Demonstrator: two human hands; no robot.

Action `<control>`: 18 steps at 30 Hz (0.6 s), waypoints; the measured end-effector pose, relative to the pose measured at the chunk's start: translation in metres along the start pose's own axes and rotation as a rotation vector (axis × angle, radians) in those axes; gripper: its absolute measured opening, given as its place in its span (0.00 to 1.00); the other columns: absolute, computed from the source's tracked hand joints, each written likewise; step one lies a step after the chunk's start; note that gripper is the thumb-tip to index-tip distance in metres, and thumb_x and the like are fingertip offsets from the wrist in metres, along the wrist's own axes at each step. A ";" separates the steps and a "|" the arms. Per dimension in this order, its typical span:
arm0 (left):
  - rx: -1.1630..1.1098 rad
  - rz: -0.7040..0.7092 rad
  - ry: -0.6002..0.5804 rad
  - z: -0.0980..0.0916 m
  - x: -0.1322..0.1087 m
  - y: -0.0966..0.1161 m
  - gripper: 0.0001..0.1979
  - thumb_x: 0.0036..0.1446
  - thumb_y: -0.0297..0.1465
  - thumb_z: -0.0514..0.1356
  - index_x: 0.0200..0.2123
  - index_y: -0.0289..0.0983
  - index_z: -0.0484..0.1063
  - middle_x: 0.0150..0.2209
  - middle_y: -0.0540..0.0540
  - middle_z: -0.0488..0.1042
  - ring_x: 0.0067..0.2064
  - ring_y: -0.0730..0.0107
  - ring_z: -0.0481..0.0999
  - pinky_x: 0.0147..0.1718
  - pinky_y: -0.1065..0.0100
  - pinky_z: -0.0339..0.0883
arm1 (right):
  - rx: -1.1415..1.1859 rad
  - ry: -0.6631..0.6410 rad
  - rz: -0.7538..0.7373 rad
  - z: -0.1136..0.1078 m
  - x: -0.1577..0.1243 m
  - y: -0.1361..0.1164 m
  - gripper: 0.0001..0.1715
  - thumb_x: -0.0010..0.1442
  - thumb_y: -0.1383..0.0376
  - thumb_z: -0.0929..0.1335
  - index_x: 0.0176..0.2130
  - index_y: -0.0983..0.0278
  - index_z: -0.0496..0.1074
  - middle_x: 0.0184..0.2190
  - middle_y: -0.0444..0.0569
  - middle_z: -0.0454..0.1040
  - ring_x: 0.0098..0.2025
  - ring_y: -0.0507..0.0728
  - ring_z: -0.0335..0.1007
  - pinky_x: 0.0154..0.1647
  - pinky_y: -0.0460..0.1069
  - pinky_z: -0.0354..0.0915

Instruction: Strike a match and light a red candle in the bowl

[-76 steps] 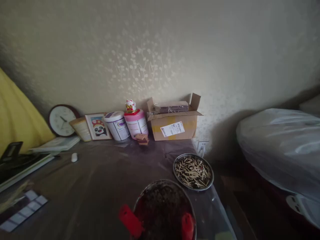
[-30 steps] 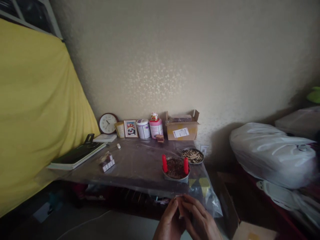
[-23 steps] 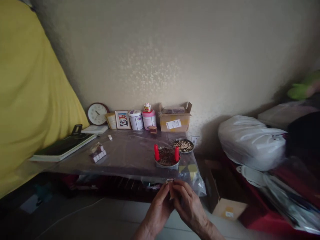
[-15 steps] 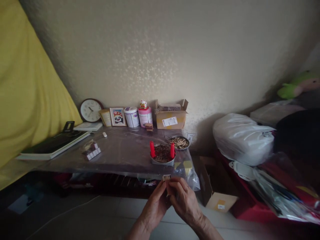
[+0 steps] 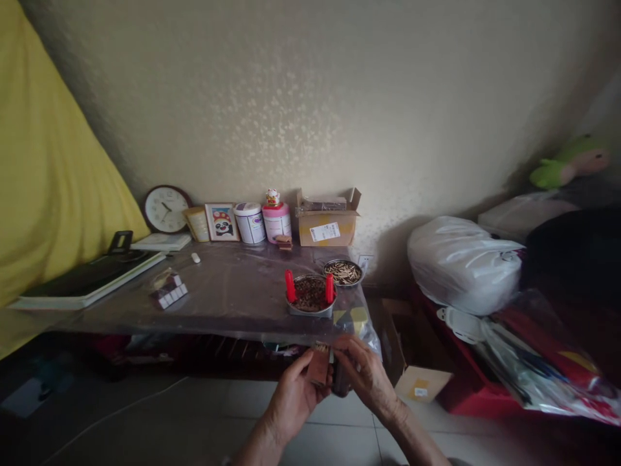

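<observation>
In front of the table edge, my left hand is closed around a small brown matchbox. Pale matchsticks show at the box's top end. My right hand is beside the box on its right, with thumb and fingers pinched together. Whatever lies between those fingertips is too small and dim to make out. A dark shape sits under the right fingers, partly hidden. Beyond the hands, an oval metal tin of dark granules holds two upright red candles. Behind it is a round tin full of matchsticks.
The plastic-covered table carries a pack of small boxes at left. Along the wall stand a clock, a panda picture, canisters and a cardboard box. An open carton is on the floor at right.
The hands have drawn slightly apart and the matchbox now shows its broad brown face. My right hand has shifted to the box's right side. The view has turned slightly.
</observation>
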State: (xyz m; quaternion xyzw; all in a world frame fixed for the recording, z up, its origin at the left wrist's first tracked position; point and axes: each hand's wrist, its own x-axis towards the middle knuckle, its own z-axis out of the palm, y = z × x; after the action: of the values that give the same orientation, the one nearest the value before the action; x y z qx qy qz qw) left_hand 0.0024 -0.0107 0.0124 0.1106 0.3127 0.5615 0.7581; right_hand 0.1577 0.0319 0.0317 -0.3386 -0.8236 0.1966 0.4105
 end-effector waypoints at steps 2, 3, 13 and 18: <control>0.036 -0.006 0.012 -0.001 0.001 -0.003 0.12 0.57 0.33 0.57 0.32 0.30 0.76 0.25 0.43 0.78 0.25 0.71 0.73 0.25 0.70 0.62 | -0.019 -0.024 0.008 0.000 0.000 0.002 0.09 0.66 0.67 0.62 0.38 0.63 0.72 0.34 0.49 0.75 0.38 0.54 0.73 0.40 0.48 0.69; 0.055 -0.002 0.018 -0.002 0.002 -0.004 0.12 0.57 0.33 0.57 0.32 0.30 0.76 0.25 0.42 0.78 0.24 0.71 0.73 0.23 0.70 0.61 | -0.035 -0.038 0.012 0.000 -0.001 0.003 0.10 0.66 0.66 0.62 0.38 0.63 0.72 0.33 0.48 0.74 0.36 0.54 0.73 0.38 0.47 0.69; 0.215 0.134 0.024 -0.009 0.009 -0.014 0.12 0.49 0.36 0.62 0.35 0.34 0.75 0.23 0.49 0.74 0.19 0.74 0.66 0.16 0.71 0.50 | -0.139 -0.188 0.041 0.004 -0.004 0.006 0.10 0.62 0.70 0.64 0.35 0.61 0.75 0.32 0.46 0.73 0.32 0.53 0.73 0.33 0.46 0.69; 0.316 0.127 0.005 -0.012 0.007 -0.014 0.15 0.51 0.37 0.59 0.37 0.33 0.75 0.22 0.49 0.73 0.18 0.75 0.64 0.16 0.71 0.50 | -0.169 -0.283 0.068 0.000 -0.004 0.002 0.12 0.59 0.74 0.65 0.34 0.60 0.75 0.31 0.44 0.72 0.32 0.52 0.73 0.33 0.45 0.68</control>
State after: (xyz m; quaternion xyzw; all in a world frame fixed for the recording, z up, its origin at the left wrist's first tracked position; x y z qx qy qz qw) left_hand 0.0074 -0.0112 -0.0071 0.2464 0.3914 0.5525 0.6934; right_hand 0.1601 0.0304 0.0284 -0.3685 -0.8747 0.1863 0.2536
